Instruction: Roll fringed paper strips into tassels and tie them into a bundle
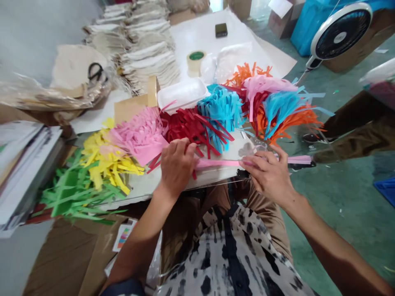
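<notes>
Head view: pink strip [220,163] runs straight between two hands at the table's [212,174] near edge.
Green fringe [66,189] at left overhangs the edge and might slip if bumped; the left hand [177,164] curls over the strip, whether pinching or pressing I cannot tell; red fringe [188,127], just farther, could tangle with it; the right hand [271,170] pinches the strip, thumb against fingertips, and too hard a pull might tear it.

Person's left hand [177,164] and right hand [268,168] holding a long pink strip [217,163] between them, along the near edge of a pale worktop [142,183], a row of fringed bunches, green [66,189] through red [188,127] to blue [225,107], white tray [182,92] behind, standing fan [339,37] off right.
</notes>
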Demonstrator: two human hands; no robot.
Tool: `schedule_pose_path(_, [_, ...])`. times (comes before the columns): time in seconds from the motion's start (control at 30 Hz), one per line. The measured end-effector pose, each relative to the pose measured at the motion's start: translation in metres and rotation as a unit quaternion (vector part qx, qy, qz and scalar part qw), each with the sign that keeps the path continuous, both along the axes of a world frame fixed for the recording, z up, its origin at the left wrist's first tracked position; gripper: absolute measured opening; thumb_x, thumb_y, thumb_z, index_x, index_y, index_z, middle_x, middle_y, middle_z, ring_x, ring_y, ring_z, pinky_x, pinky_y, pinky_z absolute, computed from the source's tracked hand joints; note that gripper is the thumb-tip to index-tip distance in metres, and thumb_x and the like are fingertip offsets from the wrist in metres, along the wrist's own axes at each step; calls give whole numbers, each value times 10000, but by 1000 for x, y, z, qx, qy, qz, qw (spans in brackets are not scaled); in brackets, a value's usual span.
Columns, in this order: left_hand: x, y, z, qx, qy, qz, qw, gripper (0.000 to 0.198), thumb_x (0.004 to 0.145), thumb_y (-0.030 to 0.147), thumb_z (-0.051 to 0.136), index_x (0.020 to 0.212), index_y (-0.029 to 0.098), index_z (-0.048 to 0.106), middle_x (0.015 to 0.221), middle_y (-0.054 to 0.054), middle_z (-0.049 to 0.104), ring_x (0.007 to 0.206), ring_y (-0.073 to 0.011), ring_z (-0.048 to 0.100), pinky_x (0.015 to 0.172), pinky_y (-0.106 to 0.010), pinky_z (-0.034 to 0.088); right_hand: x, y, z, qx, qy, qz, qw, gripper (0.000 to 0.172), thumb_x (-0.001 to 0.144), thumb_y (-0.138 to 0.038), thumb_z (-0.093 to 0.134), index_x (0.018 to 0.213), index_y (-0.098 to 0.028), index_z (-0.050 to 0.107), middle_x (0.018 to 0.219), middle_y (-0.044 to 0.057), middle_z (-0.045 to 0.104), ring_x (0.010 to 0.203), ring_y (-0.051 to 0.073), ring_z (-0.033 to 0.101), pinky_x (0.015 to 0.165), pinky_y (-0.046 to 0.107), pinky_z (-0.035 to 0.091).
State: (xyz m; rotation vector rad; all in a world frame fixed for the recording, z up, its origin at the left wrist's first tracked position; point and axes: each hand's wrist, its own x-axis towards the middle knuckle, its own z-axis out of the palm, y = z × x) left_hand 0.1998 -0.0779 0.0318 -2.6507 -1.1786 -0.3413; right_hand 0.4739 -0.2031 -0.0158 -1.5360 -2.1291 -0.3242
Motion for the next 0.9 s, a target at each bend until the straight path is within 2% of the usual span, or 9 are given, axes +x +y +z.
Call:
schedule_pose_path(0.1, [25, -31, -13, 17, -91, -157, 983, 369, 1054, 156, 534, 1409, 215, 619, 1320, -107, 713, 1247, -275, 616, 1080, -432, 477, -2, 1, 4, -6, -10, 3, 1000, 223, 973, -171, 649, 1114, -287, 776, 1166, -7, 798, 1143, 259, 627, 1207, 576, 241])
schedule_pose_path(0.13, [35, -40, -19, -4, -101, -210, 972, 367, 1051, 170, 551, 1411, 205, 616, 1303, -98, 724, 1226, -261, 634, 1070, -407, 498, -2, 1, 5, -17, -14, 3, 1000, 222, 977, -167, 644, 1112, -283, 777, 1146, -10, 801, 1137, 256, 626, 1212, 574, 232])
schedule_pose_path(0.17, [42, -48, -26, -30, -103, -226, 968, 365, 1051, 233, 581, 1410, 178, 614, 1306, -110, 723, 1217, -265, 643, 1057, -404, 518, -2, 0, 5, -25, -18, 4, 1000, 223, 981, -165, 641, 1115, -279, 778, 1133, -11, 804, 1127, 255, 627, 1213, 574, 227])
schedule_pose_path(0.23, [48, -54, -36, -73, -109, -213, 968, 392, 1040, 322, 620, 1390, 146, 625, 1303, -136, 722, 1198, -273, 655, 1042, -409, 546, 0, -1, 6, -38, -20, 5, 999, 240, 984, -172, 635, 1144, -282, 777, 1143, -12, 808, 1114, 259, 634, 1207, 581, 224])
schedule_pose_path(0.3, [40, -48, -39, -91, -115, -180, 973, 349, 1039, 328, 622, 1337, 150, 661, 1262, -135, 736, 1158, -267, 668, 1023, -414, 563, 3, -3, 6, -50, -11, 6, 999, 278, 974, -178, 635, 1180, -301, 776, 1170, -14, 809, 1122, 276, 641, 1197, 591, 222])
schedule_pose_path(0.47, [7, -23, -30, -43, -161, -122, 978, 154, 1040, 250, 610, 1085, 205, 751, 1073, -92, 766, 1024, -248, 664, 921, -412, 572, 0, -1, 9, -64, 25, 0, 998, 275, 951, -197, 642, 1142, -331, 790, 1127, -11, 815, 1115, 322, 652, 1173, 607, 248])
schedule_pose_path(0.67, [39, -23, -35, -132, -184, -205, 952, 113, 1044, 231, 618, 1023, 199, 724, 1034, -51, 759, 973, -204, 638, 876, -347, 545, -1, 11, 15, -66, -2, -9, 998, 140, 1030, -315, 652, 1039, -307, 792, 1033, -29, 824, 1100, 282, 659, 1166, 562, 271])
schedule_pose_path(0.77, [50, -18, -39, -165, -159, -211, 950, 123, 1046, 236, 613, 979, 191, 705, 1008, -49, 742, 960, -208, 622, 888, -347, 521, 3, 13, 15, -61, -20, 1, 998, 140, 1036, -343, 661, 1056, -307, 795, 1035, -30, 826, 1092, 264, 657, 1158, 548, 280])
schedule_pose_path(0.9, [48, -10, -40, -178, -140, -199, 954, 106, 1041, 213, 604, 1014, 190, 704, 1046, -58, 728, 964, -218, 599, 909, -360, 498, 4, 14, 12, -59, -42, 5, 997, 147, 1044, -326, 645, 1041, -294, 789, 1046, -15, 823, 1093, 265, 658, 1168, 549, 274])
